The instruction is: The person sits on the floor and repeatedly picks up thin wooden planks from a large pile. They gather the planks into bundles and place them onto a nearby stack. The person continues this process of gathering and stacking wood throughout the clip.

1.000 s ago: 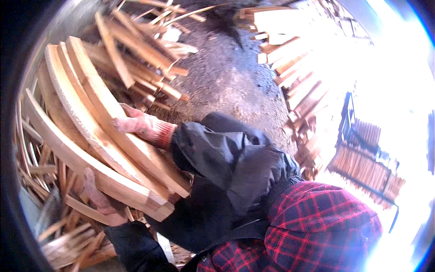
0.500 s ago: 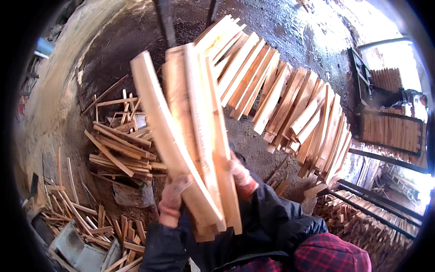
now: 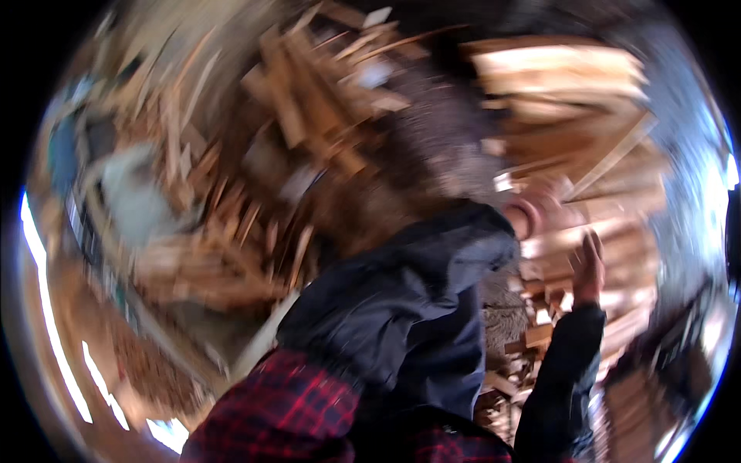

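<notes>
Motion blurs the view. My left hand (image 3: 536, 210), at the end of a black sleeve, reaches to the row of sawn wooden planks (image 3: 579, 143) at the right. A thin pale wooden strip (image 3: 617, 158) slants up from beside its fingers; whether the hand grips it cannot be made out. Just below and to the right, my right hand (image 3: 589, 268) is over the same row with its fingers stretched out, and nothing shows in it. The brighter boards (image 3: 559, 69) lie at the far end of the row.
Loose wood offcuts (image 3: 309, 85) are heaped at the upper middle, and more scraps (image 3: 216, 262) lie to the left around a pale grey-green sheet or container (image 3: 143, 193). Short wood pieces (image 3: 532, 336) lie below my hands. Wet dark ground (image 3: 691, 185) runs along the right.
The bundle of planks held between both hands is no longer in them. The view has swung round, and my hands are now over the plank row at the right.
</notes>
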Action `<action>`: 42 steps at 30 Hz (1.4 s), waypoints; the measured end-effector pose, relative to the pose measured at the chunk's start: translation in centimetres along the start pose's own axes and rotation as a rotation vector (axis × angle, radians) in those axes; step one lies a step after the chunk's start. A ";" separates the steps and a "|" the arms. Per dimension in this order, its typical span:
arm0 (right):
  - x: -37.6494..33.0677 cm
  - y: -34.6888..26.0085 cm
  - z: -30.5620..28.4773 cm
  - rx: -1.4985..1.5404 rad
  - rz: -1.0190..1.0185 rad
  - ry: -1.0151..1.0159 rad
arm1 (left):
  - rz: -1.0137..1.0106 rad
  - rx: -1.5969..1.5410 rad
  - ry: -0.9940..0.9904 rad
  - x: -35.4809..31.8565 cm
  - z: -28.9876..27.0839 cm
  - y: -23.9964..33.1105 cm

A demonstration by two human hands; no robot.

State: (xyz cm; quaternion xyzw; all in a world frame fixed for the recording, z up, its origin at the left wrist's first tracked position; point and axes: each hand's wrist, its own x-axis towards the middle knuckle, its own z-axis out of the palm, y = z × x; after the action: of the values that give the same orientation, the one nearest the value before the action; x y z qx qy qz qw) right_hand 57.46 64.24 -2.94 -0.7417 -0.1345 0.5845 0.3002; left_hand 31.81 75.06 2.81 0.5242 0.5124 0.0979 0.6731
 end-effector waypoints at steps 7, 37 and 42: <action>-5.3 12.0 12.9 -0.173 0.247 -0.329 | -0.450 -0.111 0.245 -24.5 -9.2 -24.1; -33.9 38.2 79.1 -1.024 0.705 -1.102 | -0.410 -1.268 1.086 -62.8 -20.4 -57.3; -33.3 32.4 75.2 -1.150 0.465 -1.033 | 0.107 -1.840 1.736 -74.1 -27.7 -65.4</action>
State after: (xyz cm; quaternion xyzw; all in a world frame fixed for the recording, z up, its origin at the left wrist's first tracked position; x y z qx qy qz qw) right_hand -28.03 42.22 -6.56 -0.4254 -0.3781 0.7403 -0.3577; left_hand -50.41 14.10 -4.30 -0.3525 0.5051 0.7546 0.2262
